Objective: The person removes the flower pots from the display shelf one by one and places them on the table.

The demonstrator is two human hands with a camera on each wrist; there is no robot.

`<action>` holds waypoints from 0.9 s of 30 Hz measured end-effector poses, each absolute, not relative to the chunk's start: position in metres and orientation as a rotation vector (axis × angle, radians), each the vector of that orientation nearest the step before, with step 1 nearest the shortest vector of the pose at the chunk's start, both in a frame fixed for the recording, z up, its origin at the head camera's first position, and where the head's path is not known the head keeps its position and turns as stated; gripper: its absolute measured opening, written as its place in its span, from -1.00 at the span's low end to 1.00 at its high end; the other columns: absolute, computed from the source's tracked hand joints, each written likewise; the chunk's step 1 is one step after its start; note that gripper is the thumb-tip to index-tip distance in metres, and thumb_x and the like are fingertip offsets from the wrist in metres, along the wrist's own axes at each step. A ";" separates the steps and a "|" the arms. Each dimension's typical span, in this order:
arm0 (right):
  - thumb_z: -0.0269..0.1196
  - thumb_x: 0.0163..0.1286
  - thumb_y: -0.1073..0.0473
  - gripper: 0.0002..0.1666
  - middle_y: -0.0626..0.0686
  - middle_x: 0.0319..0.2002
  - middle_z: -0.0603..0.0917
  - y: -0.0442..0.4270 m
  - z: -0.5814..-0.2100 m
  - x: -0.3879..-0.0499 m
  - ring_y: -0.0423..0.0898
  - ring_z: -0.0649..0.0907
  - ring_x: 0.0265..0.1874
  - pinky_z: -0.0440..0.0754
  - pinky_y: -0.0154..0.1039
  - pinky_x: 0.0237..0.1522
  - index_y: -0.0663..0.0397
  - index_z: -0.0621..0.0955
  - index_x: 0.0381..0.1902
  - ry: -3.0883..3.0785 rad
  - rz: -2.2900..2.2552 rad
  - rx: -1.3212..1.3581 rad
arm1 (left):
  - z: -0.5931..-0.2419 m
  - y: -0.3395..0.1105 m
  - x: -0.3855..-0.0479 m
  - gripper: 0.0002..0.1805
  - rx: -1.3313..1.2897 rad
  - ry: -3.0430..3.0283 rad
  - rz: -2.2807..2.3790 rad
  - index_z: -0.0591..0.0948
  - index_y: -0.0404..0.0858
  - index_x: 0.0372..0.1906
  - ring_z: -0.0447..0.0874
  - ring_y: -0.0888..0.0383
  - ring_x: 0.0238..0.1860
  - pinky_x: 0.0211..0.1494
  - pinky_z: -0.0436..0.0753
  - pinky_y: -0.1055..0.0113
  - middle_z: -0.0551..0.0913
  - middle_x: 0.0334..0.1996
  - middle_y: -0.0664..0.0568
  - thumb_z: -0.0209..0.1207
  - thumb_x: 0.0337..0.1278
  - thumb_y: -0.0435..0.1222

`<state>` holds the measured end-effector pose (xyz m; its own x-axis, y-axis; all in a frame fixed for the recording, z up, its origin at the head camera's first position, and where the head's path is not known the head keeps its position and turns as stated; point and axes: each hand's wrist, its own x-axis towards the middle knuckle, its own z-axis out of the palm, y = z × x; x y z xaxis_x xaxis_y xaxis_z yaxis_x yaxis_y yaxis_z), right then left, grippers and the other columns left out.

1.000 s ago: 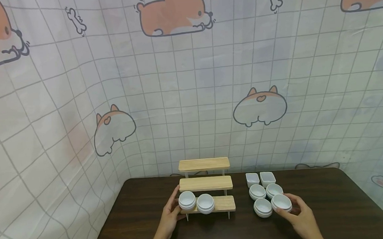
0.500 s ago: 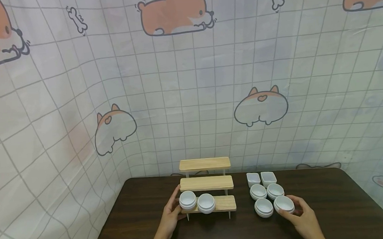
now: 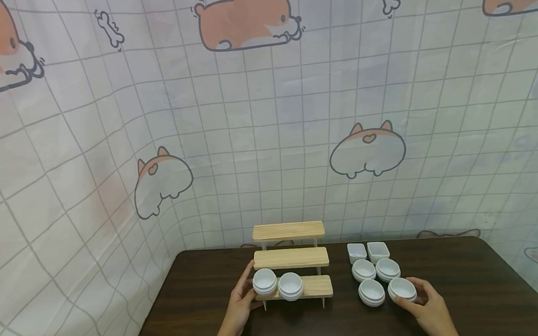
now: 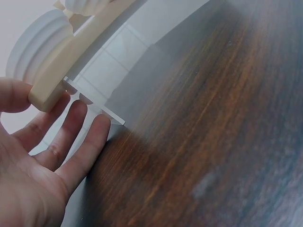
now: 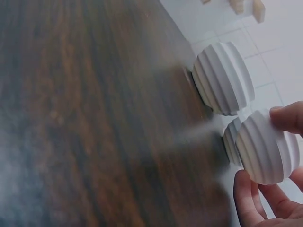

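Bowl shifted slightly right and nearer, gripped by my right hand, just right of another bowl at the right of the desk, my left hand gripping the low shelf at its left end, hands well apart.

The shelf is pale yellow with fine grain lines; the two bowls on it, and the four bowls and two dishes to its right, are white. Beneath it the table is streaky dark brown; behind it the whitish cloth has a grey grid and orange-and-white dogs.
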<state>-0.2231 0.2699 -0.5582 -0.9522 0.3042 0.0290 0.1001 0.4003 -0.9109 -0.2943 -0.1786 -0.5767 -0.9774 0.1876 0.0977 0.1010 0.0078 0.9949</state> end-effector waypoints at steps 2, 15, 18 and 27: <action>0.53 0.21 0.11 -0.17 0.15 0.11 0.61 0.271 -0.558 -0.224 -0.39 0.57 -0.31 0.56 -0.40 -0.29 0.17 0.43 0.37 -2.479 1.579 -0.361 | -0.577 -0.178 -0.294 -0.26 0.315 2.183 2.148 0.14 0.24 0.62 0.55 0.05 0.16 0.15 0.70 -0.02 0.44 0.28 -0.27 -0.03 0.53 -0.40; 0.51 0.25 0.01 -0.11 0.33 0.28 0.53 0.275 -0.560 -0.233 -0.38 0.55 -0.24 0.55 -0.41 -0.25 0.19 0.38 0.41 -2.550 1.552 -0.357 | -0.576 -0.179 -0.295 -0.25 0.315 2.172 2.156 0.15 0.24 0.62 0.55 0.04 0.16 0.14 0.71 -0.01 0.44 0.29 -0.28 -0.03 0.52 -0.41; 0.51 0.24 0.00 -0.11 0.34 0.28 0.53 0.276 -0.561 -0.233 -0.38 0.55 -0.24 0.55 -0.41 -0.25 0.19 0.39 0.40 -2.555 1.549 -0.345 | -0.576 -0.179 -0.295 -0.25 0.323 2.168 2.158 0.14 0.23 0.62 0.56 0.03 0.16 0.14 0.71 -0.02 0.44 0.29 -0.29 -0.03 0.51 -0.42; 0.50 0.25 -0.04 -0.11 0.30 0.26 0.56 0.277 -0.564 -0.235 -0.35 0.55 -0.21 0.56 -0.40 -0.24 0.17 0.41 0.41 -2.593 1.524 -0.334 | -0.576 -0.179 -0.295 -0.25 0.315 2.164 2.159 0.15 0.23 0.62 0.56 0.04 0.16 0.15 0.70 -0.02 0.43 0.28 -0.29 -0.03 0.51 -0.42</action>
<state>-0.2347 0.2766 -0.5636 -0.9690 0.2467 -0.0118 0.1303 0.4702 -0.8729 -0.2946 -0.1788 -0.5761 -0.9767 0.1922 0.0954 0.0959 -0.0066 0.9954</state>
